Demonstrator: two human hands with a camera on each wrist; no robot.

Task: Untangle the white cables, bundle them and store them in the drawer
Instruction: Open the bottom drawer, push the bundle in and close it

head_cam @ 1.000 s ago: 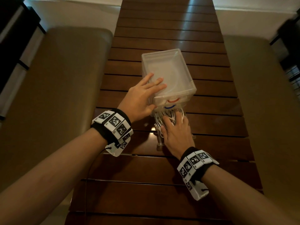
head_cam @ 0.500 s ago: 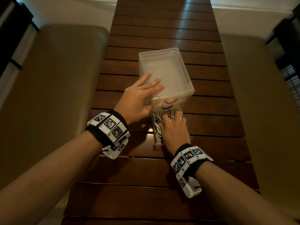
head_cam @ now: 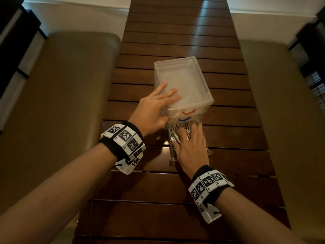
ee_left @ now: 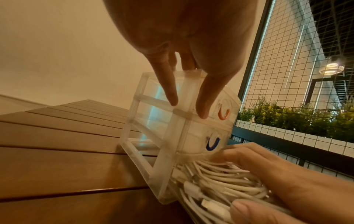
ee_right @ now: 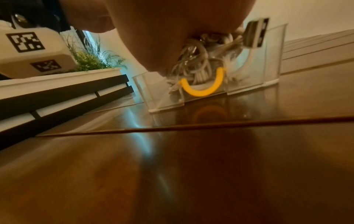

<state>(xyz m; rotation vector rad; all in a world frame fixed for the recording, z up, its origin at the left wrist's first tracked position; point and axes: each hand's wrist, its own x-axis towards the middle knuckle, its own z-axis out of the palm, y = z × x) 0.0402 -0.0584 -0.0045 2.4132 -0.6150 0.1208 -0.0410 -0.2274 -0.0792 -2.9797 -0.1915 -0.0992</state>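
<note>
storing step: right hand (head_cam: 190,147) flat, pressing white cables (ee_left: 220,174) into bottom drawer (ee_right: 210,89); left hand (head_cam: 153,110) spread wide, steadying clear drawer unit (head_cam: 182,81). next, push it shut.

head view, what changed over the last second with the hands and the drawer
Little visibly changed. The right hand stays flat on the white cables in the pulled-out bottom drawer, which looks no further in; any shift is too small to tell apart from camera motion. The left hand still rests on the clear drawer unit, steadying it. Nothing was taken hold of or let go.
</note>
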